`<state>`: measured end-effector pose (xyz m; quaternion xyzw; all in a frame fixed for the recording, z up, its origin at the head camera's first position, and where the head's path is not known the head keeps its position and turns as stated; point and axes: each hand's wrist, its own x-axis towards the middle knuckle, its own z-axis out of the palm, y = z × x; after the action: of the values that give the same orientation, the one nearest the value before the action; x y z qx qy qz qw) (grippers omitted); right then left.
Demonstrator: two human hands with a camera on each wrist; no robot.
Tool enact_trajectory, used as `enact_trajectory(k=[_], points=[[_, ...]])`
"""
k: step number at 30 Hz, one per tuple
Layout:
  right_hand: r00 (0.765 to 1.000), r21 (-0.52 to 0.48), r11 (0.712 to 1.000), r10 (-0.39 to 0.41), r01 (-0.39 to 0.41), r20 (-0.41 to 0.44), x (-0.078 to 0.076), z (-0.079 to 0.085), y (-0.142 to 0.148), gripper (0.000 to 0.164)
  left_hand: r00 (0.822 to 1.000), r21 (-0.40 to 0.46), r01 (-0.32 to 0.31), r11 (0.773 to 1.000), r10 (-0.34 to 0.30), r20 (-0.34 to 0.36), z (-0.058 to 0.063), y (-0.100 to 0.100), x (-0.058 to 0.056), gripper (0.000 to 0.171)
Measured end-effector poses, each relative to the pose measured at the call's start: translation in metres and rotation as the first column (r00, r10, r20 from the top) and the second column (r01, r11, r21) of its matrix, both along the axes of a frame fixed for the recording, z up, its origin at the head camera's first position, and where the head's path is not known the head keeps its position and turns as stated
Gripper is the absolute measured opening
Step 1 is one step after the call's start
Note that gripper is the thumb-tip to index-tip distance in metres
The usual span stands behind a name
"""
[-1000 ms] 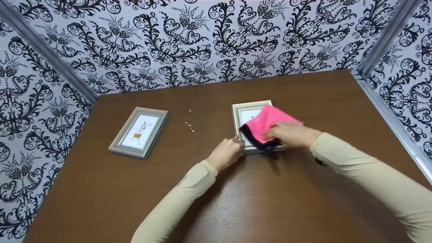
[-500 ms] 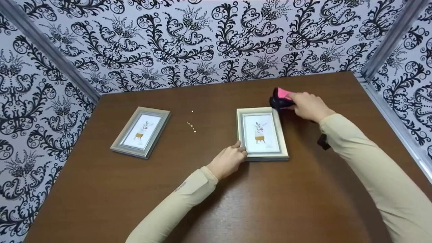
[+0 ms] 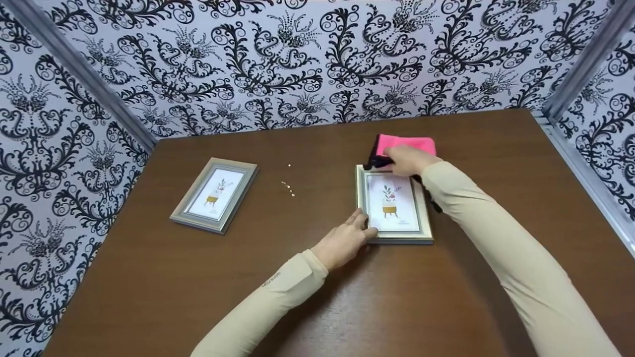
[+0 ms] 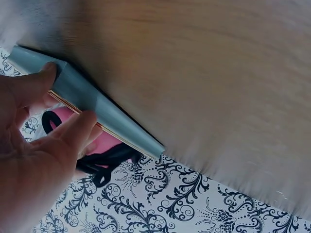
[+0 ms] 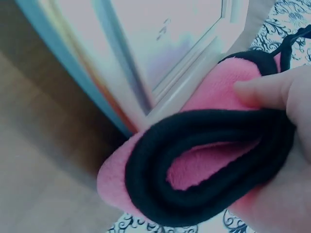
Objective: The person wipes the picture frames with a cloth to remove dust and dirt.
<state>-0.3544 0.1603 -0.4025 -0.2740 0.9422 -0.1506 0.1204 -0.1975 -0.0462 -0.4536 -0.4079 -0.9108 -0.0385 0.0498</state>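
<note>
A picture frame (image 3: 425,218) with a pale gold and grey border lies flat on the table, its print showing a plant in a pot on legs. My left hand (image 3: 343,242) holds its near left corner; in the left wrist view the thumb and fingers (image 4: 80,127) pinch the grey side of the frame (image 4: 109,111). In my right hand (image 3: 409,159) is a pink cloth (image 3: 419,144) with black trim, folded against the frame's far edge. The right wrist view shows the cloth (image 5: 221,85) bunched under the thumb, touching the border.
A second, similar picture frame (image 3: 214,194) lies at the left on the brown wooden table (image 3: 278,223). Small white specks (image 3: 289,187) dot the table between the two frames. Patterned walls (image 3: 278,64) enclose the back and sides.
My right hand lifted the cloth off the glass to the frame's far right corner, then moved left along the far edge. The left hand stayed at the corner; its fingers shifted slightly.
</note>
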Motion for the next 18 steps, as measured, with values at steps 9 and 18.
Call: enact_trajectory(k=[9, 18], points=[[0.989, -0.181, 0.975, 0.14, -0.13, 0.043, -0.01, -0.009, -0.038, 0.025, 0.996, -0.073, 0.023, 0.997, -0.03, -0.085, 0.002, 0.002, 0.001, 0.027], [0.983, -0.211, 0.964, 0.175, -0.161, 0.048, -0.016, -0.01, -0.023, 0.042, 0.987, -0.069, -0.035, 0.997, 0.023, -0.158, 0.001, 0.01, 0.004, 0.021]])
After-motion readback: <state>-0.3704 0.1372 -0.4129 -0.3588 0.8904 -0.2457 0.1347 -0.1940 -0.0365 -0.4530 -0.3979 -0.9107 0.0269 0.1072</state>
